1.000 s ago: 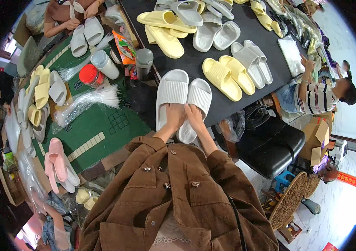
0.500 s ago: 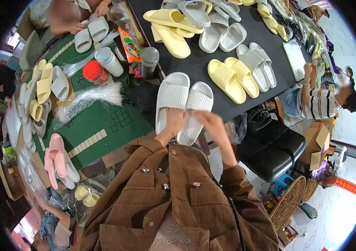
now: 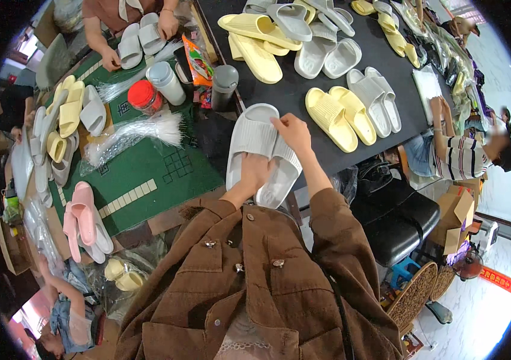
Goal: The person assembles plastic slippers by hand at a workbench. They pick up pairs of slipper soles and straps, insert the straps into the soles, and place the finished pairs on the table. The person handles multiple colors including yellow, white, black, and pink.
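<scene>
A pair of light grey ribbed slippers (image 3: pixel 249 138) is in front of me at the near edge of the black table. My left hand (image 3: pixel 257 170) reaches in under the strap of the left slipper and holds it, its fingertips hidden by the strap. The right slipper (image 3: pixel 277 180) lies close beside it, overlapped by the hands. At the toe end, my right hand (image 3: pixel 292 133) has its fingers curled, with the fingertips at the left slipper's inner toe edge. Its forearm passes over the right slipper's toe.
Yellow slippers (image 3: pixel 340 114) and more grey slippers (image 3: pixel 374 99) lie on the black table (image 3: pixel 267 96). To the left, a green mat (image 3: pixel 147 207) bears a red-lidded jar (image 3: pixel 144 96), cups and a bundle of clear strips (image 3: pixel 138 141). A black chair (image 3: pixel 393 219) stands at right. Co-workers sit around.
My right hand has moved up from the right slipper's strap to the toe end of the left slipper. My left hand stays under the strap. The co-worker at upper left has shifted their hands.
</scene>
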{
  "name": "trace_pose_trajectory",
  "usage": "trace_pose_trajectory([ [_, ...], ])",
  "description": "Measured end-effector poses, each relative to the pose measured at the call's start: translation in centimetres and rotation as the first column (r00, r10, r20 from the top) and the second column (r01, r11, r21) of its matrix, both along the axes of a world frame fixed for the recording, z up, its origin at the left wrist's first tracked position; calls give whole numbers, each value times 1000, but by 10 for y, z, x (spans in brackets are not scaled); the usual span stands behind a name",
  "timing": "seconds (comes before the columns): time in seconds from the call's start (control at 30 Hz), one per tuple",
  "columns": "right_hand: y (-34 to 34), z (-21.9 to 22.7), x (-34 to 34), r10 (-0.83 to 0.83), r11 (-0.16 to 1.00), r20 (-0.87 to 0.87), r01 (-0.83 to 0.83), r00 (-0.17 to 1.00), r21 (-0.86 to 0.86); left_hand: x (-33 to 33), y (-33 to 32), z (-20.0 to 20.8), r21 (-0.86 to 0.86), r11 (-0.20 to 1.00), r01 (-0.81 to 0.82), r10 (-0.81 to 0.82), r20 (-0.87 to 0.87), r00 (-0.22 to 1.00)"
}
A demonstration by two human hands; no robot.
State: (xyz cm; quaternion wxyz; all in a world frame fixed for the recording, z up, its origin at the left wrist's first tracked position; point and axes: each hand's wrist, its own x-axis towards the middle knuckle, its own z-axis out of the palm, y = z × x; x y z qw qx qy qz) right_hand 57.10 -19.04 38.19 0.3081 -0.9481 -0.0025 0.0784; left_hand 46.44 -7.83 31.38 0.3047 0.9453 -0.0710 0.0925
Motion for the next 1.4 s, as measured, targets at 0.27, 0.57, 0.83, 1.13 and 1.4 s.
trace_pose_trajectory([
  [0.27,-7,-18,-2,83,978,37,-89,996,191,-6,6,8,24,1000,2,0,-76,997],
  [0.57,-13,-27,-6,-152,729,-96,177,984,661,-6,9,6,1,999,41,-40,-188,981],
  [0.83,-44,-20,-15,-246,-20,-439,448,864,894,-5,14,19,-57,994,90,-102,-247,964],
  [1.13,-76,-35,-22,-232,520,-335,407,913,751,-7,8,3,-73,997,18,-23,-77,997],
  [1.4,-14,-32,-1,28,999,116,-25,993,-25,-4,15,14,-79,992,98,-114,-224,968],
])
